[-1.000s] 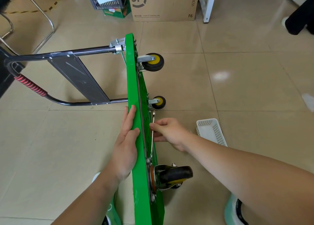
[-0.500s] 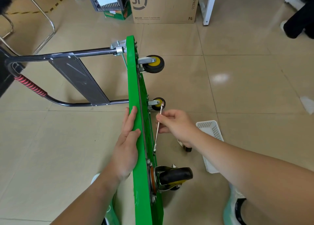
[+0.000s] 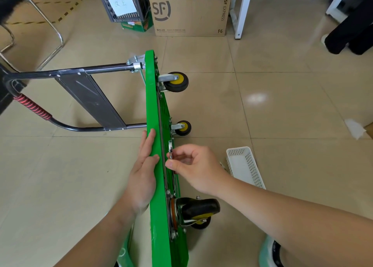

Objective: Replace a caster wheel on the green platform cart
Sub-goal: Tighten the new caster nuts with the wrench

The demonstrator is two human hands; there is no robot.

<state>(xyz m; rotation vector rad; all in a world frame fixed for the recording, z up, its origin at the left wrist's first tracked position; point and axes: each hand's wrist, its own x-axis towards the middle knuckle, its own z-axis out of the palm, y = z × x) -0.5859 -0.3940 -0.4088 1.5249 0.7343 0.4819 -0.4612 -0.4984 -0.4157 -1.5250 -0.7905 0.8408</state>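
Cart stands on its side edge, centre of frame, underside facing right, handle lying out to the left.

Left hand: fingers straight, pressed flat against the deck's left face and top edge, grasping nothing.

Right hand: thumb and fingertips pinch a wrench that lies along the underside; its lower end is hidden, so I cannot tell what it engages.

Casters: black one at lower centre, two yellow-hubbed above.

White basket on floor, right of the hand.
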